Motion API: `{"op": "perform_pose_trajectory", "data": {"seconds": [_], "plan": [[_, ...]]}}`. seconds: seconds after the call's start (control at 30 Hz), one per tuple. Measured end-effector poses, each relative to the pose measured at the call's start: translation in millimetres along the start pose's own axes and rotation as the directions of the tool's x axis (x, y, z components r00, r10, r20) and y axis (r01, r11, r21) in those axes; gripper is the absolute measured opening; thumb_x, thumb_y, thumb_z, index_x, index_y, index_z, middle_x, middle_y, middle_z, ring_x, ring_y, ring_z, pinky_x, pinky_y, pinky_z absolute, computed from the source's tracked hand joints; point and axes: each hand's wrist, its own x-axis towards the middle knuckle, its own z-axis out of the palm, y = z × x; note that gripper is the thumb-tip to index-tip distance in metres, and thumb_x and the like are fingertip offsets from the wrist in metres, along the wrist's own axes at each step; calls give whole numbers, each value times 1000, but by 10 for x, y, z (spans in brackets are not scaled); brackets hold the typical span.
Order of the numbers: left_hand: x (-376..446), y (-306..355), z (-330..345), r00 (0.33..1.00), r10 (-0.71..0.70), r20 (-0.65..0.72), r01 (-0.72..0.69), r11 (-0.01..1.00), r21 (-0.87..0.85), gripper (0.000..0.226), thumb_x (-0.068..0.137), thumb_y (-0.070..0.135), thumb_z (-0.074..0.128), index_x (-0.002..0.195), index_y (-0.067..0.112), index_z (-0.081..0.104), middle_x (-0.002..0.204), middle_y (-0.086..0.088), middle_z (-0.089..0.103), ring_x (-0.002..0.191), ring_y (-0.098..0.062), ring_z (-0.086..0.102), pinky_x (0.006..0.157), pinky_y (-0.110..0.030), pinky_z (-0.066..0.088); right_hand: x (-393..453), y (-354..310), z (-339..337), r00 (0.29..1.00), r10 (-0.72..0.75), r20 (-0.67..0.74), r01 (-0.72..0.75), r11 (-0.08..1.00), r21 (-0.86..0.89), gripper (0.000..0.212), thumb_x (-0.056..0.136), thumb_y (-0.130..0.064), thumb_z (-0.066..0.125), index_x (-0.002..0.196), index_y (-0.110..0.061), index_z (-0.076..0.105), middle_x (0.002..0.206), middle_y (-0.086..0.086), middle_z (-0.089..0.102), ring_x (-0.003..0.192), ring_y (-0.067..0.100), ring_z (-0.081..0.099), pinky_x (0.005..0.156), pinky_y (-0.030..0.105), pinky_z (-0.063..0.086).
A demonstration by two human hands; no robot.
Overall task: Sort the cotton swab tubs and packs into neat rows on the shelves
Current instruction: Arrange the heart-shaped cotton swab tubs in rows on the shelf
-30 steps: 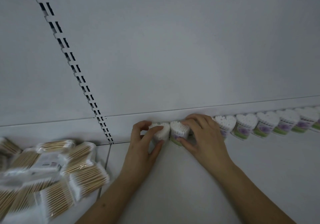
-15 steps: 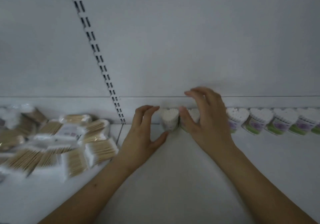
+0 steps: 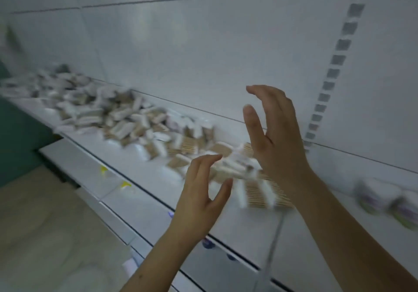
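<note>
A long loose heap of cotton swab packs (image 3: 135, 122) lies on the white shelf (image 3: 144, 174), running from far left toward the middle; the view is blurred. Two heart-shaped swab tubs (image 3: 384, 199) with purple and green labels stand at the right. My left hand (image 3: 201, 196) hovers in front of the shelf, fingers relaxed, holding nothing. My right hand (image 3: 276, 133) is raised higher, fingers loosely bent and spread, also empty, above the nearest wooden-stick packs (image 3: 257, 192).
A slotted upright rail (image 3: 334, 65) runs down the white back panel at the right. A lower shelf edge (image 3: 95, 174) with small price tags juts out below. A pale floor (image 3: 45, 223) shows at the lower left, beside a dark green wall (image 3: 18, 133).
Both hands have let go of the heart-shaped tubs and lifted away from the back wall. My view has swung left, bringing the long heap of packs into sight.
</note>
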Motion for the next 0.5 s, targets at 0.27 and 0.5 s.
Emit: {"op": "perform_pose_trajectory", "data": {"seconds": [0.27, 0.5], "plan": [[-266, -1171, -1583, 975, -179, -128, 186, 982, 40, 46, 94, 58, 44, 136, 39, 43, 130, 21, 40, 126, -1, 43, 95, -7, 34, 515, -1222, 1804, 997, -49, 61, 37, 983, 181, 50, 103, -50, 30, 137, -21, 51, 138, -8, 50, 131, 5, 40, 104, 7, 24], [-227, -1883, -2523, 953, -207, -223, 225, 973, 57, 42, 96, 55, 48, 134, 38, 49, 131, 21, 45, 129, -7, 45, 103, -19, 38, 839, -1820, 2907, 987, -109, 120, 82, 974, 210, 44, 103, -45, 41, 138, -21, 51, 139, -7, 48, 125, 5, 40, 100, 5, 25]]}}
